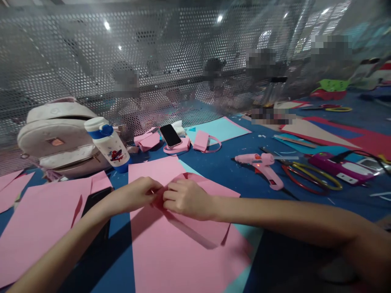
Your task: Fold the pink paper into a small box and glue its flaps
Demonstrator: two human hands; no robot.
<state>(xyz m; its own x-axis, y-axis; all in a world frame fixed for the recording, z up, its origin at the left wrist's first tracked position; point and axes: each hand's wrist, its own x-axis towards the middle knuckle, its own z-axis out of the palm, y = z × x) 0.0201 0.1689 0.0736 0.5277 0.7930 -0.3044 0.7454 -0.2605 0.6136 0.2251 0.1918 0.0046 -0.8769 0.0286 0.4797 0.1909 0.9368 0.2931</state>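
Note:
Both hands pinch a folded piece of pink paper (198, 230) over a large flat pink sheet (165, 260). My left hand (141, 194) has its fingers closed at the piece's left end. Close beside it, my right hand (187, 198) is closed with curled fingers on the same piece, which slants down to the right beneath the wrist. The exact spot between the fingertips is hidden. Light blue paper (244, 260) shows under the pink sheet's right side. Small folded pink paper bags (200, 141) with a strip handle stand behind the hands, a phone (170, 135) leaning among them.
A pink glue gun (259, 162), scissors (311, 177) and a purple power strip (342, 167) lie to the right. At left are a white backpack (64, 136), a tilted bottle (108, 146) and more pink sheets (39, 219). A perforated metal screen (171, 53) closes off the back.

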